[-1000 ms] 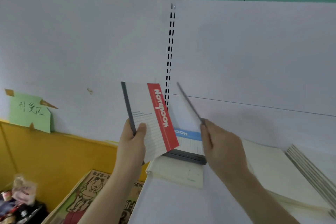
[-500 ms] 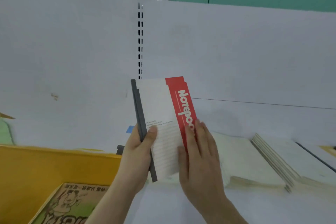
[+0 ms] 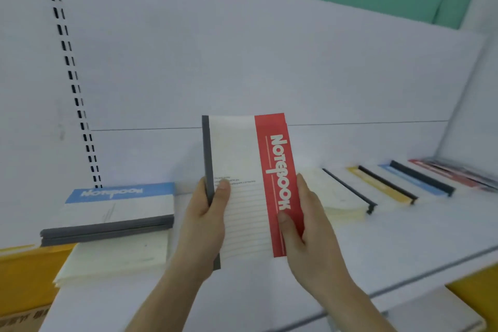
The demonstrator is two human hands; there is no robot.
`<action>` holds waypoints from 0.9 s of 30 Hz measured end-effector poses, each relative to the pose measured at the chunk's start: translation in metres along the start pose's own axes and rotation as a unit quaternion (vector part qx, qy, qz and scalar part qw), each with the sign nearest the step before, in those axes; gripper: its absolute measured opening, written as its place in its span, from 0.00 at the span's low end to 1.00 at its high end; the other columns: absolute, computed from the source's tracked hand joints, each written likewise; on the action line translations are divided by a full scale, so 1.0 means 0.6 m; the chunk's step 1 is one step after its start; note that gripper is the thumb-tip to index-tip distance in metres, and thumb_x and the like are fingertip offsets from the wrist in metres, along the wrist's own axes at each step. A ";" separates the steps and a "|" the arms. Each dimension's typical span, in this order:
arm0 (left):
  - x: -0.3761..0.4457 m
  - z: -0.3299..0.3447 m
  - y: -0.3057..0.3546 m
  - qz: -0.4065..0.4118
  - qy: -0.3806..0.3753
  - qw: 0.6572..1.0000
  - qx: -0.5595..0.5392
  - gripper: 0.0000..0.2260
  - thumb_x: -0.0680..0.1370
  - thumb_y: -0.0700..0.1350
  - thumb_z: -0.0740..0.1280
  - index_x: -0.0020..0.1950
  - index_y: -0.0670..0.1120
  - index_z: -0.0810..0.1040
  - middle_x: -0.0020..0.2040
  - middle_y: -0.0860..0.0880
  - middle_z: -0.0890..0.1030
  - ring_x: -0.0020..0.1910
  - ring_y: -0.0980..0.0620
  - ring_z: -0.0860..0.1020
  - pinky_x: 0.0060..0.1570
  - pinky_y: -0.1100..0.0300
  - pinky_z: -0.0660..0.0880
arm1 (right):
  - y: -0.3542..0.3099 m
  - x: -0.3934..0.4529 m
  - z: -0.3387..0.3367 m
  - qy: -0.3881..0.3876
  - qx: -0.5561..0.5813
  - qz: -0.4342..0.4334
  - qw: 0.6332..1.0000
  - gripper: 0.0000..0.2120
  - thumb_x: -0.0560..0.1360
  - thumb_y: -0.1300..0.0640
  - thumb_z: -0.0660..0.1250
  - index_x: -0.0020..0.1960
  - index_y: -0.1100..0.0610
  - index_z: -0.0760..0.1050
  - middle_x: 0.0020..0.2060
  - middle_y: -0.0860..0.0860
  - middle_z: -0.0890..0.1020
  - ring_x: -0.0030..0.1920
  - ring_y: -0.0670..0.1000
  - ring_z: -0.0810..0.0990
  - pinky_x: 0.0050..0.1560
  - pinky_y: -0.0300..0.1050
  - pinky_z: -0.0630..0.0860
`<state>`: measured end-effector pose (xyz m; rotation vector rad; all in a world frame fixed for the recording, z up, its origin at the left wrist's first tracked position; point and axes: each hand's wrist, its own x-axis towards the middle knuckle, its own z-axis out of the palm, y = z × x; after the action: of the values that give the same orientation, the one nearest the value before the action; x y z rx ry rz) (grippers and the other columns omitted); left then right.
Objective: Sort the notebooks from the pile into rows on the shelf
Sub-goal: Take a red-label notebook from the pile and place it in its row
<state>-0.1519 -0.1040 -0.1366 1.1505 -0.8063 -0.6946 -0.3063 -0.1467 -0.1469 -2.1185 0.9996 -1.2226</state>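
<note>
Red notebook: I see the red-banded notebook [image 3: 250, 183] upright at the centre of my view, above the shelf [image 3: 404, 240], dark spine at 9 o'clock, red band at 3 o'clock; thin edges behind it suggest more than one copy, though I cannot count them.
Left grip: left hand [image 3: 204, 221] clamps the spine edge, thumb across the lined cover.
Right grip: right hand [image 3: 304, 224] holds the red edge, thumb on the band, fingers behind.
Change: a second ago the right hand carried a separate thin notebook; now both hands hold one squared-up bundle, and my view has swung rightward.
Pile: the blue-banded notebooks [image 3: 113, 210] lie flat at 9 o'clock on cream ones [image 3: 113, 264].
Rows: at 3 o'clock overlapped rows lie on the shelf: cream, yellow row [image 3: 377, 186], blue row [image 3: 415, 180], red row [image 3: 452, 174] farthest.
Meaning: I judge the bundle is ready to carry; it likely belongs with the far red row.
</note>
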 end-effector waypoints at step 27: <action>-0.063 0.820 -0.188 0.253 -0.260 0.741 0.566 0.48 0.72 0.72 0.63 0.80 0.56 0.38 0.69 0.55 0.64 0.65 0.56 0.65 0.63 0.61 0.69 | 0.519 0.021 -0.696 0.103 -0.172 0.118 0.972 0.29 0.75 0.42 0.55 0.75 0.40 0.55 0.69 0.41 0.63 0.60 0.42 0.70 0.54 0.35 0.77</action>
<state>-0.5925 -0.3524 -0.1541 1.6940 -2.1090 0.0508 -0.7773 -0.3696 -0.1637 -2.0687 1.6092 -1.2375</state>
